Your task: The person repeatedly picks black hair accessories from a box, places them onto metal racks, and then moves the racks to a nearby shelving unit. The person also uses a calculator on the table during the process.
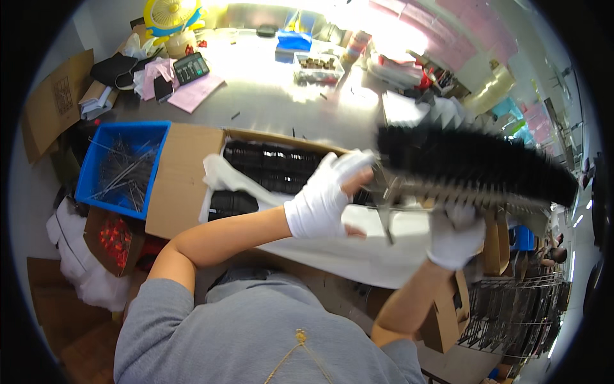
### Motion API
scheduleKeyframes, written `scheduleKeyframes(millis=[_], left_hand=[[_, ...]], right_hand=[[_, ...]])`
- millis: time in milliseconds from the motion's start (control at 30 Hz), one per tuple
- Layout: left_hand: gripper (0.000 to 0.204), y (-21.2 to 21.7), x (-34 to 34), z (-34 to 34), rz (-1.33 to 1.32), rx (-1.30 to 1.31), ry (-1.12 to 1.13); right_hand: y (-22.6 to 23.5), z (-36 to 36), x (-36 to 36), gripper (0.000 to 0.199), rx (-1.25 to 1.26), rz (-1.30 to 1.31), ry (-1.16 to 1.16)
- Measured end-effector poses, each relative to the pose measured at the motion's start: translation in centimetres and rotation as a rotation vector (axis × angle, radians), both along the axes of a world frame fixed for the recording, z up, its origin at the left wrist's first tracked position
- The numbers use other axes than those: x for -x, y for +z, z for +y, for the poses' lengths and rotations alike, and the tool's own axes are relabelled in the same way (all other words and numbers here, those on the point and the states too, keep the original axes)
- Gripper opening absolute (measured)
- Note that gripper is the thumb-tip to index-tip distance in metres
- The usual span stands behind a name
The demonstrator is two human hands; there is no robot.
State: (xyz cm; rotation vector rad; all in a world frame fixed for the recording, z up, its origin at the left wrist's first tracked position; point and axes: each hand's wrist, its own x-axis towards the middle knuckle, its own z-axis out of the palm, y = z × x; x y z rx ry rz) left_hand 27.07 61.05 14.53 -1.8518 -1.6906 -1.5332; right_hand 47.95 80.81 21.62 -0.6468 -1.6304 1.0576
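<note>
A long row of thin black parts (473, 160), set side by side on a metal rack (473, 191), hangs raised at the right and is smeared by motion. Below it my right hand (455, 235), in a white glove, is closed on the rack's underside. My left hand (323, 201), in a white glove with bare fingertips, has its fingers apart beside the rack's left end; whether it touches is blurred. Beneath the left hand stands an open cardboard box (185, 182) holding rows of black parts (272, 168), with a white sheet (224, 173) partly over them.
At left sit a blue bin (160, 147) of thin metal rods and a box of small red parts (115, 242). Across the metal table (256, 96) lie a calculator (190, 68), pink papers (195, 95) and a clear tray (320, 75). Black parts hang on racks (511, 313) at lower right.
</note>
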Motion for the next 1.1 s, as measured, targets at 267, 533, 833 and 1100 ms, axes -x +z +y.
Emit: scheduleKeyframes(millis=[267, 533, 833, 1100], left_hand=[[0.034, 13.1, 20.2, 2.3, 0.381, -0.184, 0.686], [0.028, 13.0, 28.4, 5.7, 0.171, 0.595, 0.678], [0.038, -0.9, 29.6, -0.1, 0.414, 0.069, 0.332], [0.042, -11.4, 33.5, 5.5, 0.384, 0.358, 0.471]], right_hand=[[-6.4, 0.1, 30.8, 0.019, 2.005, 0.823, 1.214], [-17.7, 0.2, 38.7, 0.04, 1.768, 0.439, 0.935], [-15.0, 9.2, 26.6, 0.068, 0.728, 0.035, 1.096], [-12.7, 13.2, 26.6, 0.05, 0.344, -0.705, 0.429]])
